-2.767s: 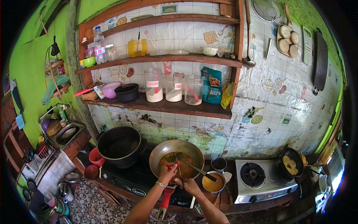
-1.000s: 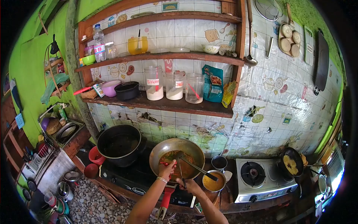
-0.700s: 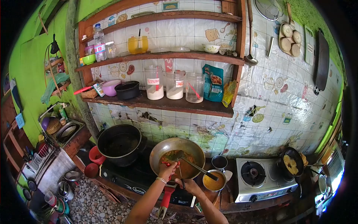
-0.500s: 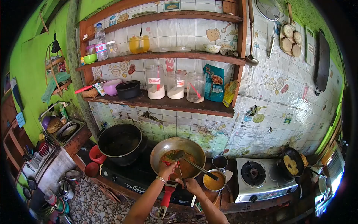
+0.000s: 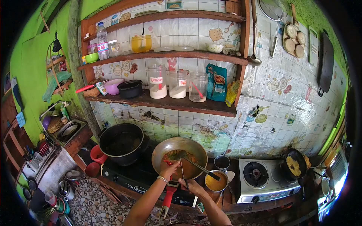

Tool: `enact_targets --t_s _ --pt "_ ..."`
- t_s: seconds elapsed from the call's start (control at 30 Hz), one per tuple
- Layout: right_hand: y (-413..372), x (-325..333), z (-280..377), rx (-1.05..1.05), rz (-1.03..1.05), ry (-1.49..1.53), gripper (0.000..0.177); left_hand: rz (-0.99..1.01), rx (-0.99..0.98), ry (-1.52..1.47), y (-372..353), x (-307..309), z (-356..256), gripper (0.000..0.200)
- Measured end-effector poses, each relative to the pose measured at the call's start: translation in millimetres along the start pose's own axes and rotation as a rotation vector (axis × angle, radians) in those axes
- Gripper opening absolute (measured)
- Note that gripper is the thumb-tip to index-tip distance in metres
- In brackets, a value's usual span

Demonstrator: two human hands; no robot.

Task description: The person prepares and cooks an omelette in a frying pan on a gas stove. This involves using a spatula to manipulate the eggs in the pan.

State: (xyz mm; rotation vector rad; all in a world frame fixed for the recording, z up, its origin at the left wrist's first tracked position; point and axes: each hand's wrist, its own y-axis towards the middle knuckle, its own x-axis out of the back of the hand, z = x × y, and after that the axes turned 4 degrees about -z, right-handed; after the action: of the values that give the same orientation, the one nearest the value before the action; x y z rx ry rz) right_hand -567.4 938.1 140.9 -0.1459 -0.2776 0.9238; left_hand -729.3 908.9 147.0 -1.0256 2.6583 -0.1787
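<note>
The wok (image 5: pixel 159 150) holds orange-brown sauce (image 5: pixel 181 155), and a ladle (image 5: pixel 200 167) with a black handle rests in it, leaning on the right rim. Over the near side of the wok, my left hand (image 5: pixel 167 170) is closed around small red pieces that look like chilies (image 5: pixel 168 162). My right hand (image 5: pixel 193 187) grips a thin-bladed tool that looks like scissors (image 5: pixel 182 171), its blades pointing up beside my left fingers. Below my hands the wok's red handle (image 5: pixel 168 197) sticks out toward me. Fingers partly hide both held things.
Left of the wok, a large black pot (image 5: pixel 121 145) sits on the black stove (image 5: pixel 139 184). A pot of orange-yellow liquid (image 5: pixel 217 181) and a small dark saucepan (image 5: pixel 221 162) stand at right. Beyond are a silver stove (image 5: pixel 256 190) and a frying pan (image 5: pixel 295 165). Shelves (image 5: pixel 162 105) with jars hang above.
Both hands stay over the wok's near side with small finger movements. My left hand has shifted very slightly; the held things remain in my hands.
</note>
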Motion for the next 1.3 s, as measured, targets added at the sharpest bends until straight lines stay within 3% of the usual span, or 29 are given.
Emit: enact_targets --t_s 0.23,0.47,0.67,0.83,0.97,1.03,1.07,1.2,1.3 --pt "5 1 -10 -0.043 0.098 0.144 0.062 -0.019 -0.036 0.066 -6 -3 -3 0.016" --pt "10 -1 -19 -0.046 0.07 0.175 0.057 -0.05 -0.068 0.134 2 -3 6 0.017" --pt "23 -10 -37 0.19 -0.118 0.167 0.05 -0.089 -0.086 0.125 6 -5 12 0.016" --pt "12 -2 -12 0.13 -0.18 -0.173 0.052 -0.1 -0.033 0.145 7 -4 9 0.018" --pt "19 2 -20 0.198 -0.171 -0.076 0.052 -0.098 -0.03 0.105 5 -2 0 0.019" --pt "19 16 -11 0.065 -0.133 -0.29 0.052 -0.087 -0.035 0.046 3 3 -6 0.02" --pt "2 20 10 0.204 -0.296 -0.411 0.05 -0.096 -0.038 0.045 -2 9 -11 0.02" --pt "-25 55 22 0.207 -0.785 -0.77 0.045 -0.187 -0.215 0.059 -47 62 -34 0.02" --pt "-17 94 -21 0.412 -0.907 -0.865 0.031 -0.41 -0.244 0.167 -83 120 -10 0.016"
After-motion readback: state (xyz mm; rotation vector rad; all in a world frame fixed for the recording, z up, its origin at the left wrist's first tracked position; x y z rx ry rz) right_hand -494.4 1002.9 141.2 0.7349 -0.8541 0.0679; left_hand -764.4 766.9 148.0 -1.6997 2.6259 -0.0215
